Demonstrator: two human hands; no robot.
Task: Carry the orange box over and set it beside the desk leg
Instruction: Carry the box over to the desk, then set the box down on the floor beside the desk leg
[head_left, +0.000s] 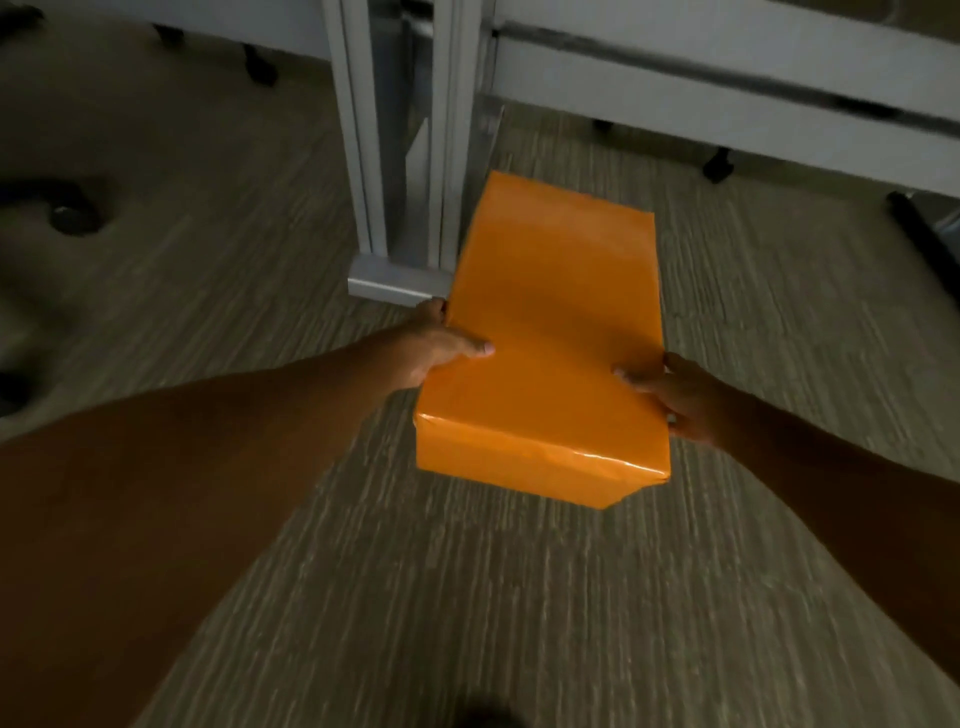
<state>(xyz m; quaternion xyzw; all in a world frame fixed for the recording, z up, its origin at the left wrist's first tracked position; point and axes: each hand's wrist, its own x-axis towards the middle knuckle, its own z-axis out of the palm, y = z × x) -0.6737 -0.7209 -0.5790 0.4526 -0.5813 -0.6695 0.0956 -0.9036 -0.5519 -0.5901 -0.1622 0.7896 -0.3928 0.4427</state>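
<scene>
We have the orange box (550, 353) between both hands, just beside the desk leg (405, 156) on its right side, its far end level with the leg's foot plate (397, 283). Whether its underside already rests on the carpet (519, 597) we cannot tell; it looks low and close to it.

The box is long and wrapped in glossy paper, so we judge it stiff but slippery, and the paper may crease or shift under pressure. Both hands carry it easily from its sides, which suggests moderate weight at most. The long side faces near the middle are the sensible hold, as here.

Our left hand (441, 348) is clamped on the side nearest the desk leg, thumb lying over the top face, the other fingers hidden below. Our right hand (675, 400) grips the side away from the leg, thumb on top, fingers (680, 428) curled round the edge.
</scene>
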